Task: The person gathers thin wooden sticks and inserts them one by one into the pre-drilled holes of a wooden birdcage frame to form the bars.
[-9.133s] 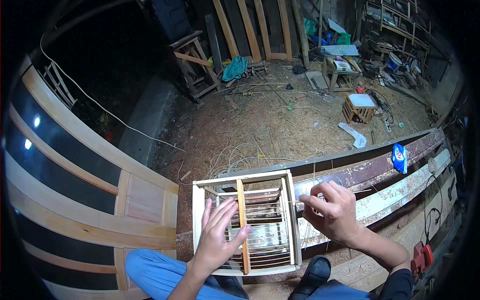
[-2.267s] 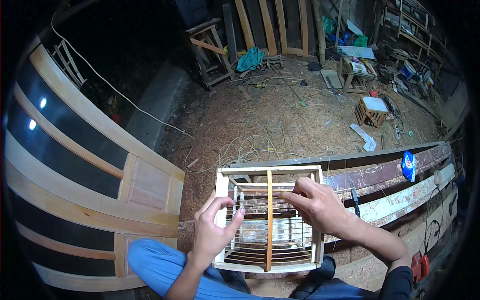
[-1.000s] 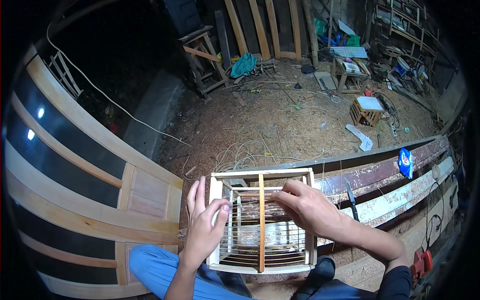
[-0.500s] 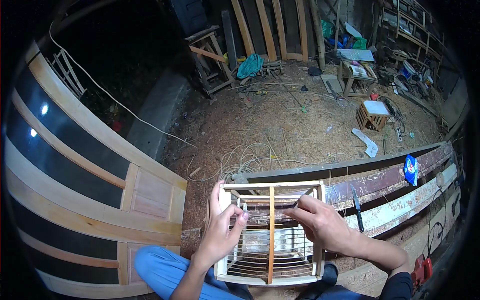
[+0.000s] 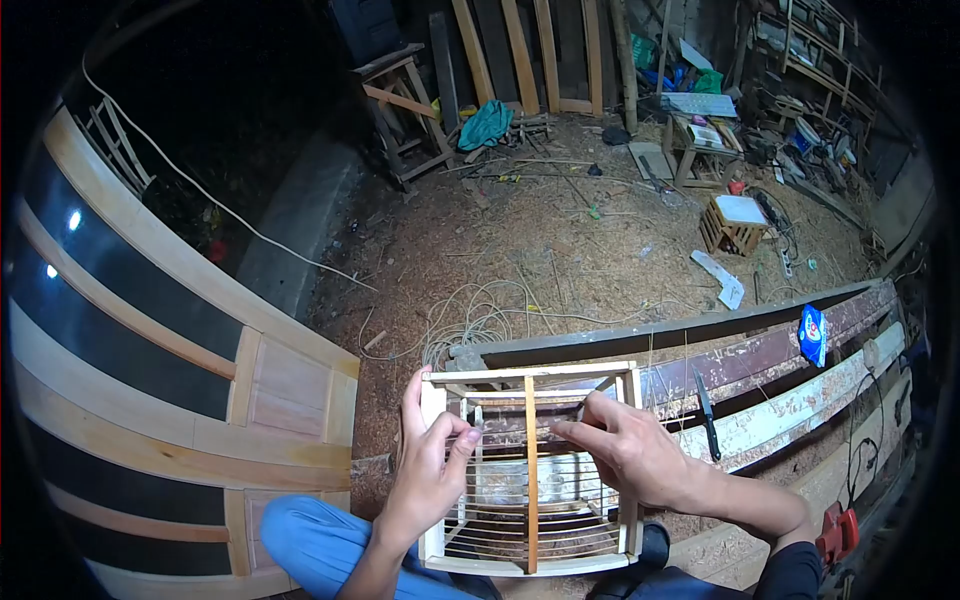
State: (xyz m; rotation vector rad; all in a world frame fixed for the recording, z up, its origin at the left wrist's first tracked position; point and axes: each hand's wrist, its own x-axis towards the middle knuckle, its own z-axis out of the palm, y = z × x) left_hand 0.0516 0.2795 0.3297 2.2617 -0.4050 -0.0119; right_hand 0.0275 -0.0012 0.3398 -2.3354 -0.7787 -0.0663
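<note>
A small cage-like frame of pale wood (image 5: 428, 520), with thin horizontal rods and an orange-brown middle strip (image 5: 532, 470), rests tilted over my lap. My left hand (image 5: 432, 465) grips its left side, thumb and fingers closed around the side bar near the rods. On the other side, my right hand (image 5: 635, 450) is bent over the upper right part, fingers pinched near the middle strip. What the right fingertips pinch is too small to make out.
A knife (image 5: 707, 415) and a blue packet (image 5: 812, 335) lie on the plank bench (image 5: 760, 430) to the right. Panelled wooden doors (image 5: 290, 385) stand at left. Coiled cable (image 5: 480, 320) and a small crate (image 5: 735, 225) are on the ground ahead. A red tool (image 5: 838, 532) sits lower right.
The view has shifted slightly, so the surroundings appear a little further left. Both hands keep nearly the same places on the frame, with the right fingertips slightly nearer the middle strip.
</note>
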